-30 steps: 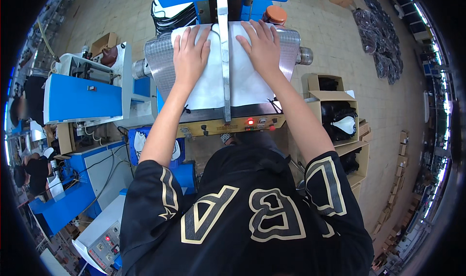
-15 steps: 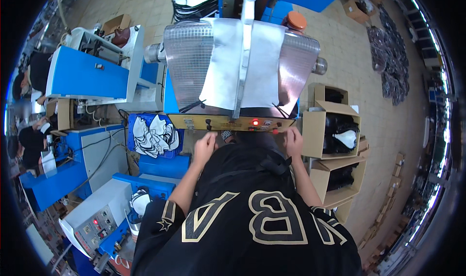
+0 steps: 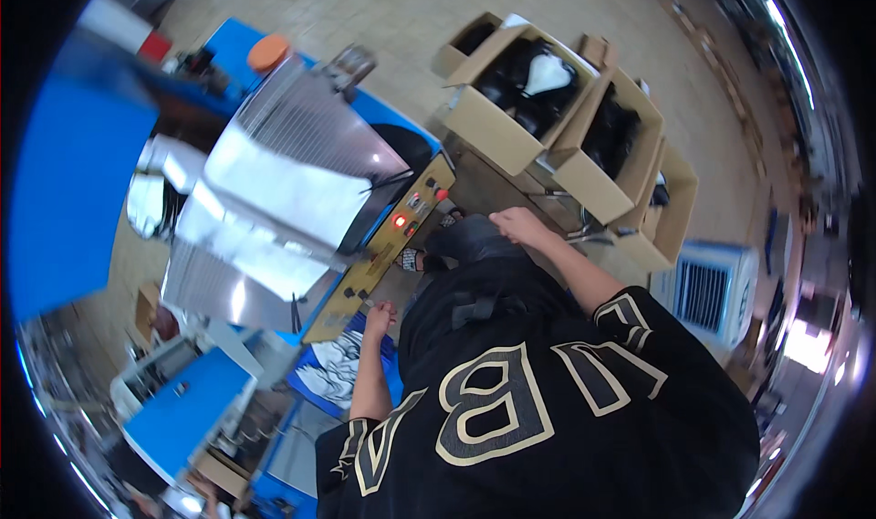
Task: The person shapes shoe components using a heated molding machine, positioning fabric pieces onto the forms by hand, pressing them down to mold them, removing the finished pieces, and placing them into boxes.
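Note:
My left hand [image 3: 379, 320] is loosely curled beside the knobs at the near-left end of the yellow control panel [image 3: 381, 254]. I see nothing in its fingers. My right hand [image 3: 520, 226] is closed near my lap, to the right of the panel, and I make out no object in it. Beyond the panel, a machine with a shiny, grid-marked curved metal bed [image 3: 310, 117] stands at an angle on my left. White sheet material [image 3: 297, 186] lies across the bed, with a pale bar crossing over it. A red lamp [image 3: 400, 220] glows on the panel.
Open cardboard boxes [image 3: 500, 140] with black items and one white piece stand ahead to the right. A blue crate [image 3: 315, 384] of white cut pieces sits below my left hand. An air cooler [image 3: 716, 291] stands at right. An orange round lid [image 3: 268, 53] tops the machine's far side.
My view and body have swung to the right, so the machine now sits at left and tilted, with the boxes ahead. My right hand has moved away from the panel's right end.

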The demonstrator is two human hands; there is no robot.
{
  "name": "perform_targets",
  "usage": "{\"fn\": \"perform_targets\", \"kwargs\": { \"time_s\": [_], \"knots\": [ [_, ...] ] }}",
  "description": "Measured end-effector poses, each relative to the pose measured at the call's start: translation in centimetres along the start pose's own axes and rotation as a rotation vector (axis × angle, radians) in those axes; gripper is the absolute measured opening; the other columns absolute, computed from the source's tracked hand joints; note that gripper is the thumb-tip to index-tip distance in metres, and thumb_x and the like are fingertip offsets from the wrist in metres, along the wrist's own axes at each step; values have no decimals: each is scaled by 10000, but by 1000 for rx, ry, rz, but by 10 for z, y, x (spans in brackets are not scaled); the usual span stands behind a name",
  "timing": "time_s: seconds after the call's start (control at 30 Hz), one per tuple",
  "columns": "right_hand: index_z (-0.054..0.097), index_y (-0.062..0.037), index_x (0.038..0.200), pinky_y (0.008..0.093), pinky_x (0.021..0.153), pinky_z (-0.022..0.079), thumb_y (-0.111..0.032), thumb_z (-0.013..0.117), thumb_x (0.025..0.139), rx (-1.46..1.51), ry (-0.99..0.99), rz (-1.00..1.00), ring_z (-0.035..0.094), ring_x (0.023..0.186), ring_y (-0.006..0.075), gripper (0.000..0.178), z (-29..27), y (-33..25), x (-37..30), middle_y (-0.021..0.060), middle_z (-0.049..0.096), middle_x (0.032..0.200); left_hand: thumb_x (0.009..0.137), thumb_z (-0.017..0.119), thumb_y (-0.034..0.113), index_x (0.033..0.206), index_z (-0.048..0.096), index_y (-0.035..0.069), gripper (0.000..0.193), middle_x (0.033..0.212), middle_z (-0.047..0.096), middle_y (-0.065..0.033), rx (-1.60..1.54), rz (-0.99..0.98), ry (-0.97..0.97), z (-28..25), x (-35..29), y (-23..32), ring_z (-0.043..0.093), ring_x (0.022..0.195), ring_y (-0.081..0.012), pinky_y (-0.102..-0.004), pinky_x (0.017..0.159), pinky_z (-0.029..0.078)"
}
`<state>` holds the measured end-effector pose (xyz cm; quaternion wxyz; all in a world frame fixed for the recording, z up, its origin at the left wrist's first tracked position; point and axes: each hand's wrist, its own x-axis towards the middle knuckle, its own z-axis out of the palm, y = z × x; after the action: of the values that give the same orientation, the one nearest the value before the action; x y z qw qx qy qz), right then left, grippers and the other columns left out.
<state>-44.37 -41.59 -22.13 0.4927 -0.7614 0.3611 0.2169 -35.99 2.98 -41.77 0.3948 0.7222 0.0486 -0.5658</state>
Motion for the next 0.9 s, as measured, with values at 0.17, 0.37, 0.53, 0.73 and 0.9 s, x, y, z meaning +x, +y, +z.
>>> {"fn": "perform_targets", "kwargs": {
  "time_s": [0.17, 0.37, 0.53, 0.73, 0.9],
  "knots": [
    [696, -40, 852, 417, 774, 527, -370, 557, 913, -202, 15, -166, 682, 786, 263, 363, 30, 27, -11, 101, 712, 803, 1015, 503, 252, 1142, 653, 1, 318, 1043, 681, -104, 87, 70, -84, 2, -9, 106, 659, 912, -173, -302, 700, 551],
    [694, -41, 859, 413, 767, 524, -327, 554, 890, 209, 132, 49, 686, 813, 270, 319, 12, 111, -16, 115, 722, 860, 1004, 554, 208, 1063, 675, 11, 239, 937, 675, -20, 179, 449, -374, 89, -110, 311, 599, 866, -103, -245, 795, 466],
    [662, -48, 932, 329, 591, 513, -283, 560, 902, 383, 252, 162, 631, 589, 165, 258, -12, 191, -61, 59, 684, 748, 915, 630, 56, 993, 675, -17, 116, 875, 646, -50, 728, 680, -653, 152, -200, 396, 583, 795, -109, -249, 744, 456],
    [669, -25, 929, 325, 599, 548, -297, 560, 910, 435, 340, 397, 679, 617, 161, 294, -19, 291, -124, 82, 709, 765, 931, 615, 137, 1129, 603, -10, 247, 1001, 592, -33, 496, 319, -762, 177, -195, 406, 530, 938, -128, -254, 858, 399],
    [666, -28, 1032, 335, 658, 563, -341, 551, 929, 480, 288, 476, 695, 626, 184, 349, -4, 327, -148, 87, 732, 842, 860, 750, 205, 1084, 637, 18, 313, 888, 546, -18, 682, 386, -864, 232, -201, 401, 503, 831, -124, -265, 750, 417]
  ]
}}
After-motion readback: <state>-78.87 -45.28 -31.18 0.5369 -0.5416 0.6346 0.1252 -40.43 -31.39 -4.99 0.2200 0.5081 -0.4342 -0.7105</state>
